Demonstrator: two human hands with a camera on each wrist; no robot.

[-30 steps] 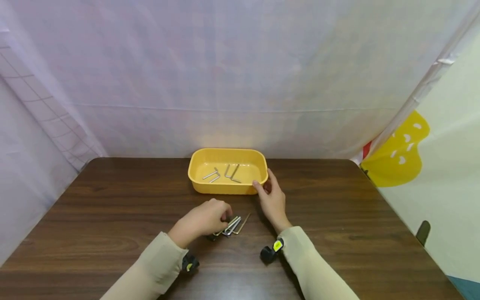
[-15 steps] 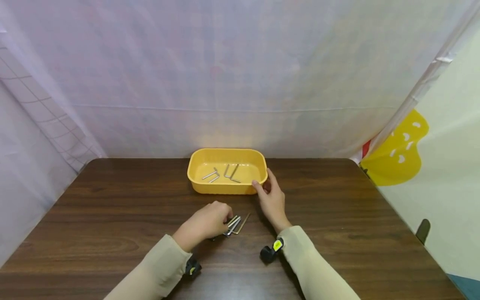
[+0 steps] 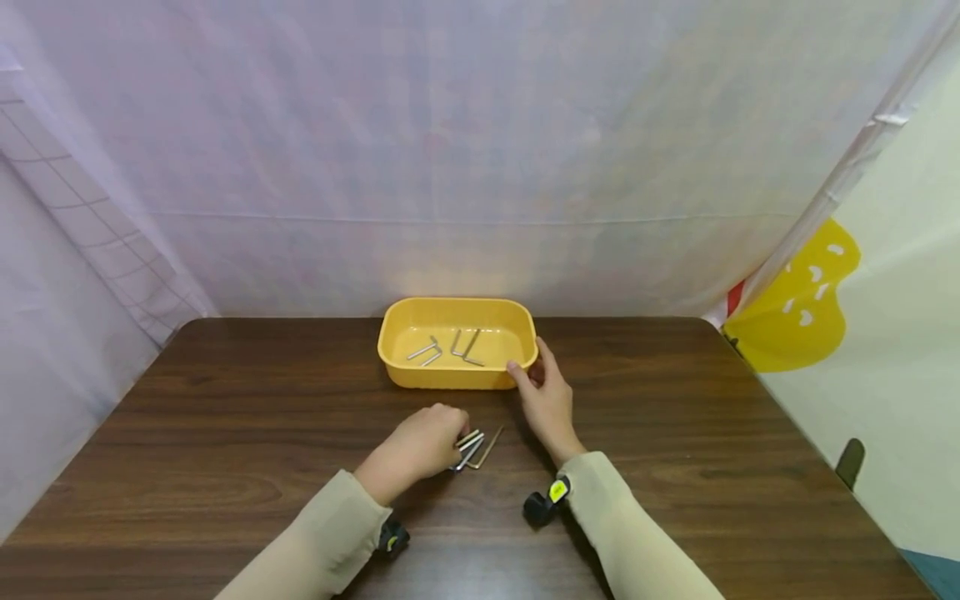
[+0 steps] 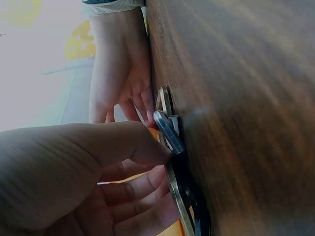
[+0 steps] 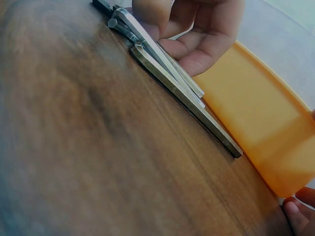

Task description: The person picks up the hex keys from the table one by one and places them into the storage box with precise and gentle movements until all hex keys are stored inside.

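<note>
Now left hand [image 3: 420,446] curled over cluster of hex keys [image 3: 474,446] lying on dark wooden counter [image 3: 225,433], near front of yellow tray [image 3: 457,375]. Thumb and fingertips [image 4: 152,152] pinch ends of keys; grip closed on them, keys flat against counter. Right hand [image 3: 546,400] rests at tray's near right corner, fingers fairly straight, thumb touching rim; grip relaxed, nothing held. More hex keys [image 3: 450,346] lie inside tray. White sheeting [image 3: 450,150] hangs behind counter.
</note>
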